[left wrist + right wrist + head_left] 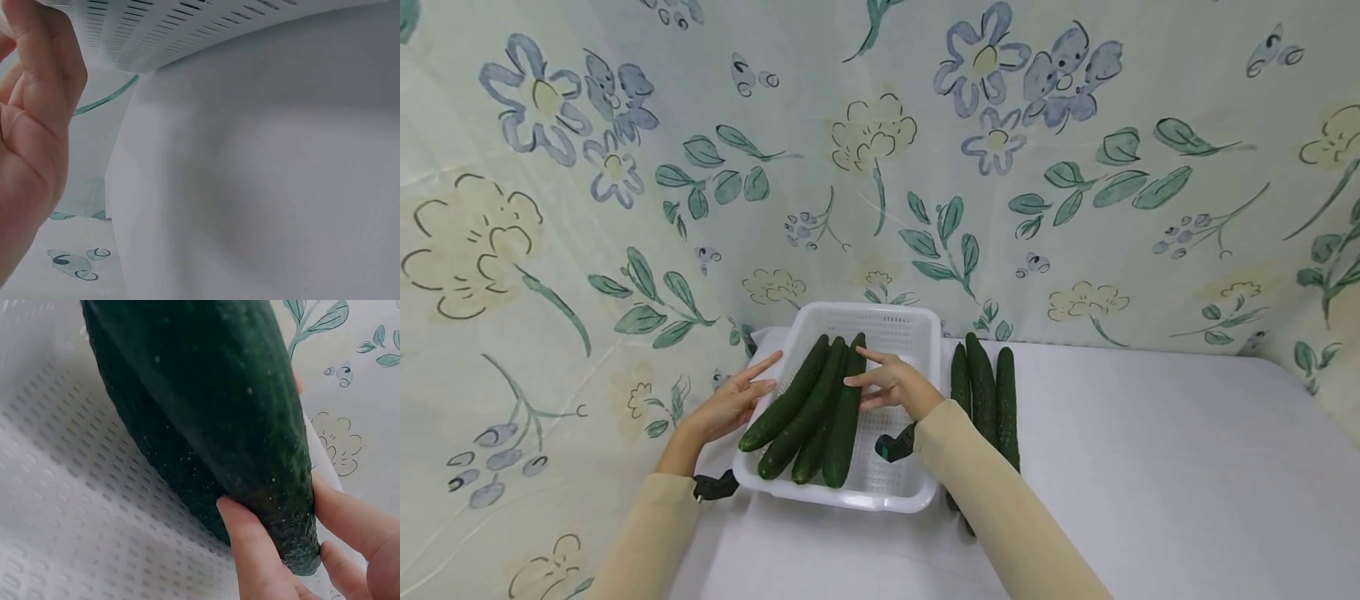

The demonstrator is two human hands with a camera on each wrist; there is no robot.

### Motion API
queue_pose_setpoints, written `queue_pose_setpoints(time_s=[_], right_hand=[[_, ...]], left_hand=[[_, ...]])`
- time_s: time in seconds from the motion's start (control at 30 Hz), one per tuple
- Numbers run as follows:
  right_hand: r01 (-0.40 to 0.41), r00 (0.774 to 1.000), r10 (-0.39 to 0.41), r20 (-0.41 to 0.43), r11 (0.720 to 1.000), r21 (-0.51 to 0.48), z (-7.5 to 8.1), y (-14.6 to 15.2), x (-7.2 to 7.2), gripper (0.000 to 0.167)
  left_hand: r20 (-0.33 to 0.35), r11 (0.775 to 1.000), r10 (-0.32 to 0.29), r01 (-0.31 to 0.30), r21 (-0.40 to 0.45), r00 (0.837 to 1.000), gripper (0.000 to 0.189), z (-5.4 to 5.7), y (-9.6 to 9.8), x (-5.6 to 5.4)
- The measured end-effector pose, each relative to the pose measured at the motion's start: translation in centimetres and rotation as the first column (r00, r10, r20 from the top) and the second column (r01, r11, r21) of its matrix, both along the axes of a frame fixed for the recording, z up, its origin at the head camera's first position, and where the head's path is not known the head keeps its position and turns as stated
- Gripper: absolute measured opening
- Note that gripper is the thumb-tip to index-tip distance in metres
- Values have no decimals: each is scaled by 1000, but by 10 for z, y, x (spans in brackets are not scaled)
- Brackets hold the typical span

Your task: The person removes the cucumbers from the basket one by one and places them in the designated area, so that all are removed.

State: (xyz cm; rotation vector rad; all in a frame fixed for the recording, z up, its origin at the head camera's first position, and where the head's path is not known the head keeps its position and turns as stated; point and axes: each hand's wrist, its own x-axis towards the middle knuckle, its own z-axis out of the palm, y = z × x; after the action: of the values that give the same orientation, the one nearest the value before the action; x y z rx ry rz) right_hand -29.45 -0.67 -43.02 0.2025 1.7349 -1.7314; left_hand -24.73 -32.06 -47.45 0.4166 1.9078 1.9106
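Observation:
A white perforated plastic basket holds several dark green cucumbers, leaning together on its left side. My right hand reaches over the basket and pinches the far end of the rightmost cucumber. In the right wrist view, thumb and fingers lie on opposite sides of that cucumber's tip, and another cucumber shows beneath it. Outside the basket's left wall, my left hand has its fingers extended near the rim. The left wrist view shows this hand beside the slotted basket wall.
More cucumbers lie side by side on the white tablecloth, right of the basket and partly hidden by my right sleeve. A floral curtain hangs behind the table and along its left side.

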Motion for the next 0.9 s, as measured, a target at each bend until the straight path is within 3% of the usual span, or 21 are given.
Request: queue_pose_setpoints(time_s=[0.33,0.9], right_hand=[[-6,1000,6,-18,1000,-15,6,13,3,81],[-58,981,44,-190,996,-71,32,41,11,80]], left_hand=[[11,1000,4,-4,-3,1000,60,1,1,1],[5,1000,12,-12,-16,1000,59,1,1,0]])
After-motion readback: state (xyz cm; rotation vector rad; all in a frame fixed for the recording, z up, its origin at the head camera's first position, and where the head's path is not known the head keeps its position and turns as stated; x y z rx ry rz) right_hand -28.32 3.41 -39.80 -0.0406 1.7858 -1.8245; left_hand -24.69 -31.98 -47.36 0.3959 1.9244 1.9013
